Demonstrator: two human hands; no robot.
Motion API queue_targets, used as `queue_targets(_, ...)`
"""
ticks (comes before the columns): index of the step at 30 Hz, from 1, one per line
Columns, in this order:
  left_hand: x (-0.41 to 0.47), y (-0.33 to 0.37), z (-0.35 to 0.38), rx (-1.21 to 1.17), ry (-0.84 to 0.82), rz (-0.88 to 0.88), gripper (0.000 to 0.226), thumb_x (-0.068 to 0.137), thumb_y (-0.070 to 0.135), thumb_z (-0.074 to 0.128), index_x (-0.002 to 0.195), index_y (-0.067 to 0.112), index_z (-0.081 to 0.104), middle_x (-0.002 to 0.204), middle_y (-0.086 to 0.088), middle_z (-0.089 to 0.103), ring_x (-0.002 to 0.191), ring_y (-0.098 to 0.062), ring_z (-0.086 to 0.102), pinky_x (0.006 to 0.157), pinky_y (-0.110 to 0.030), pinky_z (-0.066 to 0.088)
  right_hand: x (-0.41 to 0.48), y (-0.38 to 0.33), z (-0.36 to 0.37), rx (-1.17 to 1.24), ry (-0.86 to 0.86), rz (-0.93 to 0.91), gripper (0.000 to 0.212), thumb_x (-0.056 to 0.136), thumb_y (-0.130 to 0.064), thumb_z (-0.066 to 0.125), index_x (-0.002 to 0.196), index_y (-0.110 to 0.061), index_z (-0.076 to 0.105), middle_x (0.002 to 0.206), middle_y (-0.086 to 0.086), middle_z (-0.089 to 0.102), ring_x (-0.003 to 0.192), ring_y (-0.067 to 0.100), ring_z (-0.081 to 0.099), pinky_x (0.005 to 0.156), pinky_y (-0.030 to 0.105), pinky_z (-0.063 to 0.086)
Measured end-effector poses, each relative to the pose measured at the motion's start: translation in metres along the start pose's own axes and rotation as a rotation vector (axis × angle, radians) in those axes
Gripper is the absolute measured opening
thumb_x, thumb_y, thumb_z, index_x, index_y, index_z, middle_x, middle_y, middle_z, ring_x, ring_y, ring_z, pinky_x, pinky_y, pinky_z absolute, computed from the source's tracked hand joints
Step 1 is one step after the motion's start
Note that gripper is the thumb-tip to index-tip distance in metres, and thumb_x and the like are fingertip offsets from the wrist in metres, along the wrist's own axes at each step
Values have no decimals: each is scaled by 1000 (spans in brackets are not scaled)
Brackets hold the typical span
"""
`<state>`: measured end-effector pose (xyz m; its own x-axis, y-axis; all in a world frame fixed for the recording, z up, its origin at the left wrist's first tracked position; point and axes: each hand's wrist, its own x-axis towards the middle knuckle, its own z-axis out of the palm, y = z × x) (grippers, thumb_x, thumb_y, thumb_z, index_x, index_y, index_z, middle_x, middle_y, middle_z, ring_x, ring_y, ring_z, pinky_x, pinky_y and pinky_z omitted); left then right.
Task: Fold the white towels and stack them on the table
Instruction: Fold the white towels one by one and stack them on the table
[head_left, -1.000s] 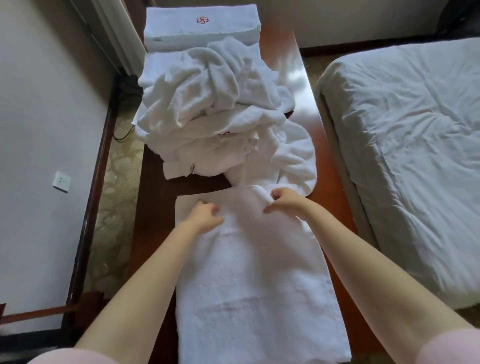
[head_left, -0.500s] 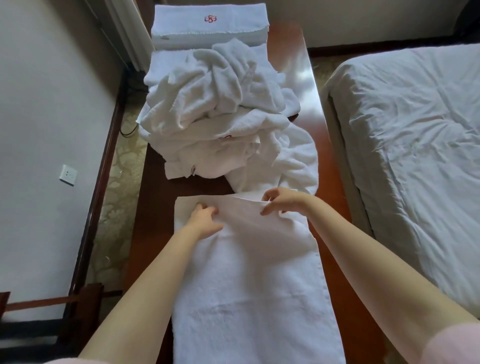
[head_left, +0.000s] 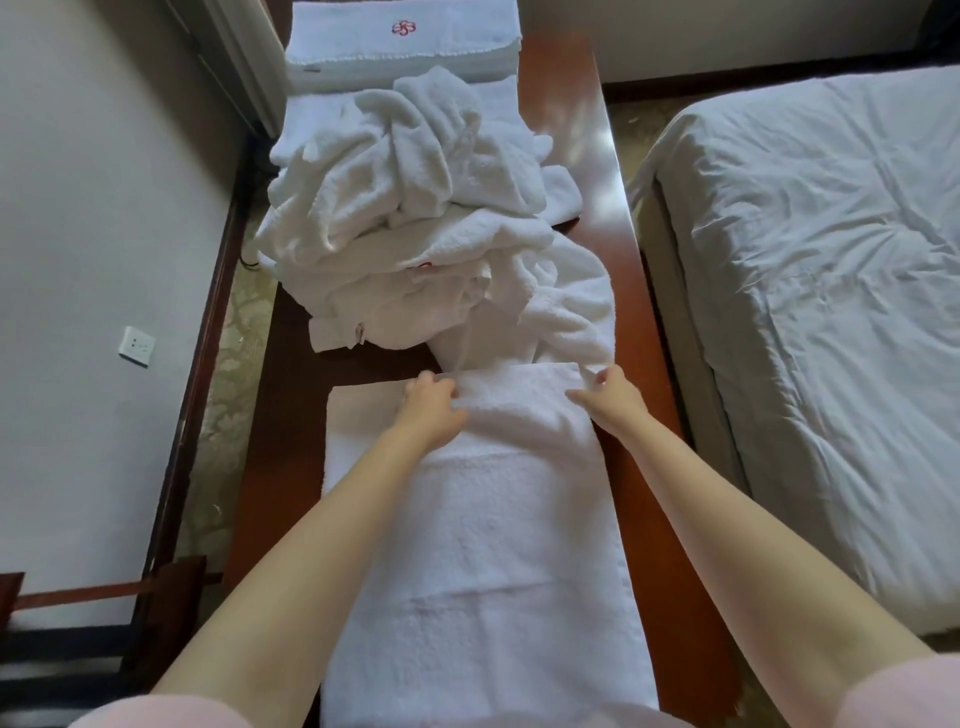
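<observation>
One flat towel (head_left: 483, 545) lies on the tabletop (head_left: 566, 130). Its long axis runs along the tabletop's length, from the near edge by the person straight away toward the far end. The near end runs out of view at the bottom of the frame. The far end stops just short of the heap (head_left: 415, 208).

The towel looks doubled lengthwise. An upper layer covers the centre and right, and a narrower strip of lower layer shows along the left side.

Two hands are in view, set apart across the towel's width and both at its far end. The left hand (head_left: 434, 410) has its fingers curled over the far edge of the upper layer. The right hand (head_left: 608, 400) grips the far right corner, thumb lying on the cloth and pointing inward. Both forearms are stretched out over the towel.

Counts:
- Flat towel being worked: one.
- Heap of crumpled white towels: one, mid-tabletop. The number of towels in it can't be told. One loose tail hangs down its right side and touches the flat towel's far edge by the right hand.
- Folded stack (head_left: 400, 47): one, squared up at the far end with a red emblem (head_left: 403, 27) on top. Its layers are too fine to count.

The bed (head_left: 831, 286) is on the right, alongside the tabletop. A wall socket (head_left: 136, 345) is on the left.
</observation>
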<state>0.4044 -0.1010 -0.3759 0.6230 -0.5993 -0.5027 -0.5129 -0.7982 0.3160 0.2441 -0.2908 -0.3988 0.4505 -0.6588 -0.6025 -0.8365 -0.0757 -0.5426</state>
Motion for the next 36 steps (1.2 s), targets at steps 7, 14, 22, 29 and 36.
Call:
queue_targets(7,-14,83,14,-49,7,241,16,86,15,52,92,6,65,99,-10,62,96,-28,57,80,-34,45,-8,18,6,308,-237,88,22,78,-26,76,90,-12,65,83,1,63,68,12,61,54,23,45)
queue_targets(14,-75,115,80,71,-268,533,30,89,15,55,119,16,62,128,-4,51,109,-21,55,90,-32,49,5,-7,-17,258,-248,-63,24,85,-26,72,103,-14,61,105,11,62,86,18,55,74,31,45)
queue_targets(22,-99,138,125,445,-376,524,33,84,-6,50,115,7,50,128,-10,35,76,-26,53,57,-34,49,-6,-23,-21,151,-177,-259,38,83,-12,68,114,8,59,102,25,64,80,20,51,69,30,40)
queue_targets(29,-122,132,112,638,-358,587,25,93,6,44,113,8,60,113,-6,39,63,-12,38,64,-30,44,-40,-44,-15,134,-107,-333,29,83,-13,62,105,4,60,85,9,57,76,20,57,62,29,51)
queue_targets(36,-166,34,69,247,-169,582,19,90,2,48,102,4,62,116,-7,54,101,-28,54,81,-36,46,-73,-97,21,120,2,-375,16,75,-12,60,74,-15,45,73,4,54,62,18,56,54,28,44)
